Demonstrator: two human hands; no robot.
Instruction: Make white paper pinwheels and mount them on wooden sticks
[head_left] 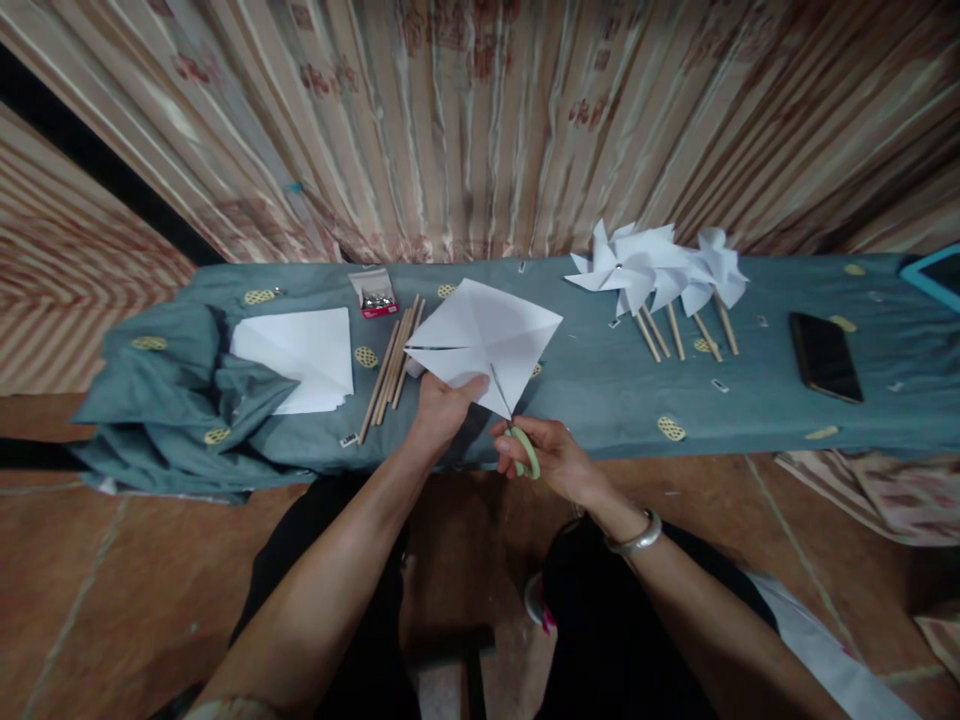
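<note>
My left hand [444,405] pinches the near edge of a white paper square [510,325], its thumb on top. The square is held turned like a diamond above the cloth, with fold lines and a slit running in from its left corner. In my right hand [551,450] are scissors with light green handles [529,452]. Their blades lie along the paper's near corner, pointing toward its middle. To the left, a stack of white paper sheets [311,355] lies on the cloth, and several wooden sticks [390,370] rest between it and my left hand.
Several white paper pinwheels [637,265] on sticks lie at the back right of the green cloth [622,410]. A dark phone [825,357] and a blue-edged device [934,280] are farther right. A small red-and-white box [375,293] holds metal pieces. Pleated curtains [465,130] hang behind.
</note>
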